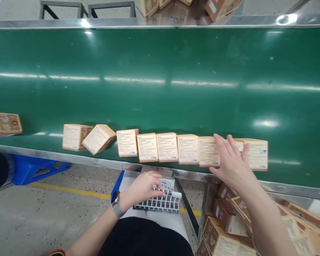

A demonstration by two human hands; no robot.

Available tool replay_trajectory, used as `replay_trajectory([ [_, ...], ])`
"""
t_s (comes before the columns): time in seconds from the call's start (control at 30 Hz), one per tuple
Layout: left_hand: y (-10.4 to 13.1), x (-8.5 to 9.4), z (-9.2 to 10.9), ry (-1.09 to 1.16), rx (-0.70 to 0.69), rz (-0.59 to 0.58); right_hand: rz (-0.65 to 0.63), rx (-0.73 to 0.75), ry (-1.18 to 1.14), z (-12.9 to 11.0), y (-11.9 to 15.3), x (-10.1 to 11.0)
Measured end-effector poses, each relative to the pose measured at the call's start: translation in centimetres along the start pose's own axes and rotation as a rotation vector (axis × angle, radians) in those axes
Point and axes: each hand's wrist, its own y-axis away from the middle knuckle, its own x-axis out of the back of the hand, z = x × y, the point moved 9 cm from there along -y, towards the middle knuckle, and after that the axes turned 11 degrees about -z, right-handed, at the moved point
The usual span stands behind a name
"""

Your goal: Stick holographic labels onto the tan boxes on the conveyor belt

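Along the near side of the green belt stands a row of small cream-and-brown printed boxes, among them a box [188,149] in the middle and a box [258,154] at the right end. My right hand [230,160] reaches over the right part of this row, fingers spread, touching the boxes and partly hiding one. Below the belt edge, my left hand [144,188], with a watch [115,198] on the wrist, has thumb and fingers closed on a curled sheet of small dark-and-red stickers [160,203]. The sheet is over a white surface in front of my body.
A metal rail [101,162] edges the green conveyor belt [154,106]. One box [8,124] lies far left. More brown boxes [216,234] are piled at lower right, and others [221,9] beyond the far rail. A blue plastic stool [29,170] is at left.
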Motion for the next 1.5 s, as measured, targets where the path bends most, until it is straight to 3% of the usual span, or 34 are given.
replay_trajectory([
  [0.2, 7.4, 4.1, -7.8, 0.09, 0.259, 0.306, 0.131, 0.083, -0.081, 0.4, 0.6, 0.0],
  [0.3, 10.4, 5.3, -9.5, 0.117, 0.337, 0.414, 0.148, 0.117, -0.107, 0.3, 0.8, -0.1],
  [0.4, 11.2, 4.6, -9.6, 0.175, 0.359, 0.44, 0.143, 0.131, -0.137, 0.7, 0.8, -0.7],
  [0.57, 9.6, 1.4, -8.4, 0.277, 0.351, 0.486, 0.137, 0.213, -0.203, 1.9, 0.8, -2.3],
  [0.67, 7.7, -1.2, -6.4, 0.38, 0.332, 0.442, 0.122, 0.224, -0.247, 2.9, 0.4, -2.5],
  [0.83, 3.9, -3.7, -1.3, 0.507, 0.284, 0.311, 0.068, 0.304, -0.288, 0.0, -0.9, -1.2],
  [1.0, 0.5, -2.0, 2.9, 0.393, 0.196, 0.282, 0.012, 0.362, -0.355, -5.6, -1.7, 0.4],
  [1.13, -0.5, 0.3, 4.5, 0.251, 0.136, 0.288, 0.054, 0.505, -0.264, -8.8, 1.0, 3.2],
  [1.3, 0.1, 2.6, 5.5, 0.184, 0.068, 0.274, 0.044, 0.637, -0.107, -10.2, 4.6, 4.8],
  [1.5, 0.5, 3.6, 5.6, 0.102, 0.068, 0.224, 0.133, 0.63, -0.112, -11.3, 5.1, 5.5],
])
